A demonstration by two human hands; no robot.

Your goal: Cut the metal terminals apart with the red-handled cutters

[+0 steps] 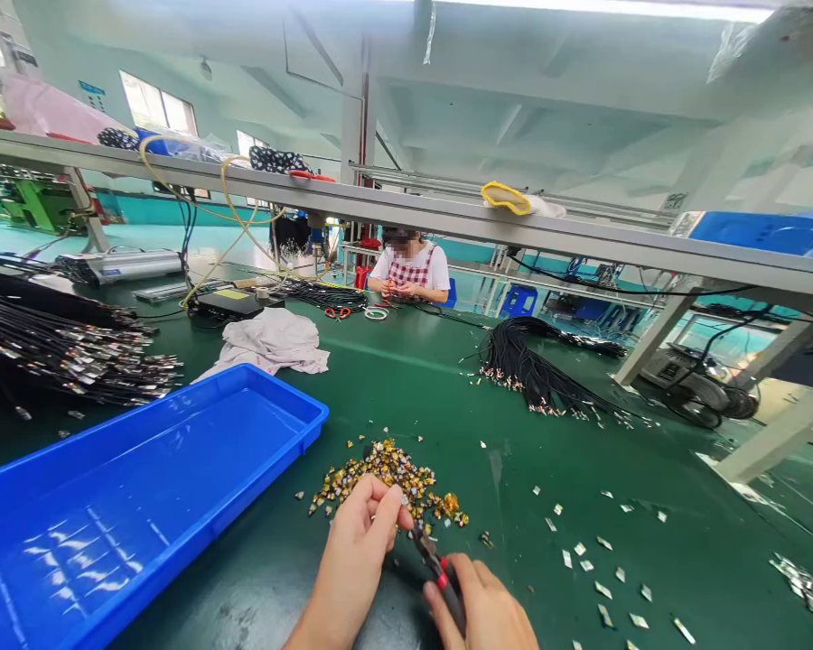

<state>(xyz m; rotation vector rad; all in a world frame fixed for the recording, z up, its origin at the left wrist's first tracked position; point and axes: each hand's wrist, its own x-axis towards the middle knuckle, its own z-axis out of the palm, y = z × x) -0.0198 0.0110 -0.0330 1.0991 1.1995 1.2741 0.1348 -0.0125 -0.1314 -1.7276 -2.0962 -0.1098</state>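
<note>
My left hand (364,533) is pinched closed over a heap of small gold and dark parts (386,465). A tiny silvery piece (405,498) shows at its fingertips; its exact kind is too small to make out. My right hand (481,600) is wrapped around pliers (442,571) with dark and red handles. The jaws of the pliers point up and left, close by the left fingertips. Whether they touch the small piece, I cannot tell. To the right of the pliers, small flat silvery pieces (602,589) lie scattered on the green table (406,388).
A blue tray (244,519) stands at the left. Bundles of black cables lie at the far left (68,334) and right of centre (528,361). A crumpled cloth (271,338) sits behind the tray. Across the table a person (410,271) sits, and a metal shelf (406,212) spans above.
</note>
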